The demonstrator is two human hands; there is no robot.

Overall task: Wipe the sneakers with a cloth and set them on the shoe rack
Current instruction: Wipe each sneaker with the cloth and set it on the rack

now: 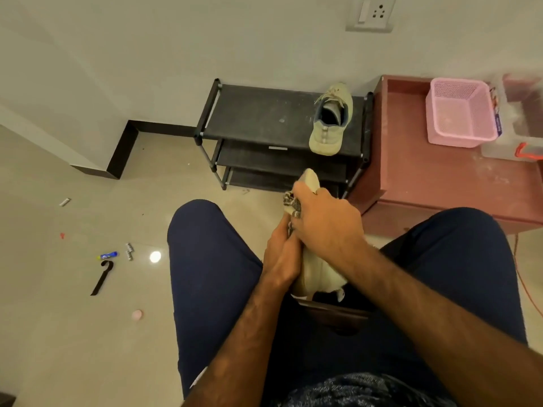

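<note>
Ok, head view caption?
Left hand holds a sneaker, right hand presses cloth on it; other sneaker on shoe rack.

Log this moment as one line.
phase: wiping | left hand: grips held sneaker | right hand: holds cloth against it | other sneaker: on shoe rack top shelf

wall [176,39]: pale, socket plate [370,13] at top | skirting [122,148]: dark | floor [73,333]: glossy beige tile, lamp glare [155,256] | low table [426,177]: reddish, right
</note>
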